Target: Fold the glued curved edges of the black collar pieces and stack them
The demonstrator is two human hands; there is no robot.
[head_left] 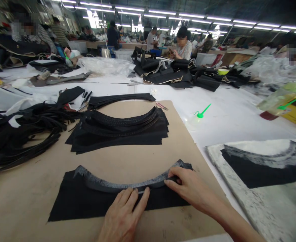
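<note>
Your left hand (124,215) lies open, flat on the curved black fabric piece (87,201) on the tan board (24,201); right hand (188,188) curls onto its grey edge, can't tell if pinching

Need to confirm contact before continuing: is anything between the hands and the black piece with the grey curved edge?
Nothing visible. The left hand lies flat on the black piece, touching its grey curved edge; the right hand presses that edge further right.
</note>
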